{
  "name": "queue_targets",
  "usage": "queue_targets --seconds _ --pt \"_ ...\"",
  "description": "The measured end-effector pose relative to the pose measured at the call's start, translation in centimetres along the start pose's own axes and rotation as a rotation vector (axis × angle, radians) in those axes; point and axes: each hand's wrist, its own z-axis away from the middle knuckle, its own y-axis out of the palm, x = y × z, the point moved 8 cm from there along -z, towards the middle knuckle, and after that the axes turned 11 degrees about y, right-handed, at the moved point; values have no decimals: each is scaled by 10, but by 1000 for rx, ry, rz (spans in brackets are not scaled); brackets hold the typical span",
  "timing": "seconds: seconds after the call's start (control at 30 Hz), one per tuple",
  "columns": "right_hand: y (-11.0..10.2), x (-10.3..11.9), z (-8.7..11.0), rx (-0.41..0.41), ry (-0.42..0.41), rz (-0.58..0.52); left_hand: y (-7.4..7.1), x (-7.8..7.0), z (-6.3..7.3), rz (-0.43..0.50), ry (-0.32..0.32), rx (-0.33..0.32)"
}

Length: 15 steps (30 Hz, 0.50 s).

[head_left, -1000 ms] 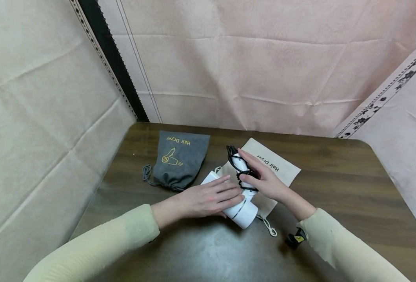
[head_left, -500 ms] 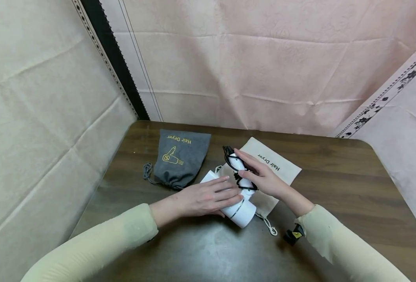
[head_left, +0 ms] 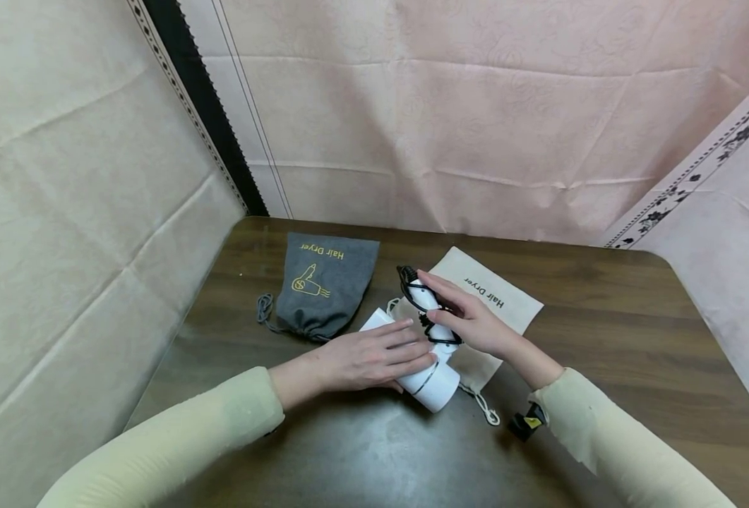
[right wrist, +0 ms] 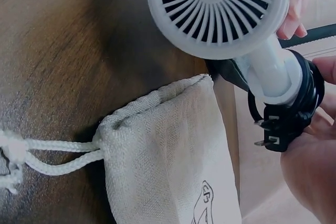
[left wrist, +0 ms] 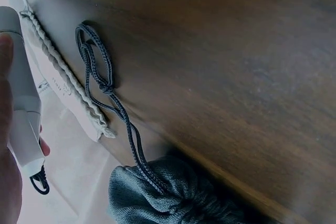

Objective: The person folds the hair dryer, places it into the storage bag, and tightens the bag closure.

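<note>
A white hair dryer is held above the beige drawstring bag in the head view. My left hand grips its barrel from above, fingers laid across it and the thumb mostly hidden. Around the folded handle, my right hand holds the dryer, thumb on the near side. A black cord is wound round that handle, and its two-pin plug shows in the right wrist view. The slatted round end grille appears there too.
A dark grey drawstring bag with yellow "Hair Dryer" print lies left of the hands. Its grey cord trails on the wooden table. The beige bag's white drawstring extends toward the near side. Cloth curtains stand behind and beside the table.
The handle end of the hair dryer has shifted slightly left, together with my right hand. My left hand stays nearly in place on the barrel. Both bags look unmoved.
</note>
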Motion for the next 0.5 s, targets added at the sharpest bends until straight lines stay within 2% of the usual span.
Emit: queue_targets --seconds 0.23,0.5 --pt "8 7 0 67 -46 103 0 -1 0 -82 65 3" --pt "10 7 1 101 -31 88 2 -2 2 -103 84 3"
